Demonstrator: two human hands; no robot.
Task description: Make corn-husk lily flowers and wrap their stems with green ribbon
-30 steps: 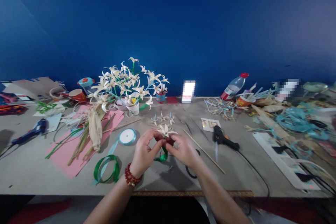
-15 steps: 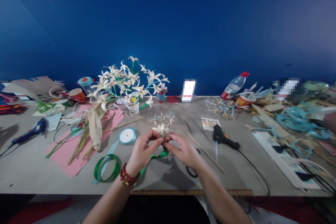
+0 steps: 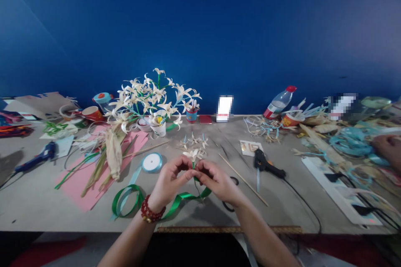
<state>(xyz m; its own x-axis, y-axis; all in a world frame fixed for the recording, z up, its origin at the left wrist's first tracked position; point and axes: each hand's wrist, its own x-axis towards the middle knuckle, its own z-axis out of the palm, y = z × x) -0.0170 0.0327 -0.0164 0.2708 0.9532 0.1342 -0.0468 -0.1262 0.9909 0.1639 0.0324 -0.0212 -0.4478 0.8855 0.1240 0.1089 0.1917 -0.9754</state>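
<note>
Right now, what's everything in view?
Held flower: one, white, centre
Ribbon: count unclear, green, front
Loose flowers: several, white, centre
Bouquet: one, white, left
Spool: one, blue and white, left
Glue guns: two, blue left, black right
Paper: count unclear, pink, left
Sticks: at least two, tan, centre
Cups: several, mixed, back
Bottle: one, clear, right
Scraps: many, mixed, right
Power strip: one, white, right
Table: one, grey, underneath
Other person's hand: one, right edge
Left hand, right hand: one each, at held flower

A deep blue wall (image 3: 200,29) — paler toward both sides — rises behind a grey tabletop (image 3: 78,219).
</note>
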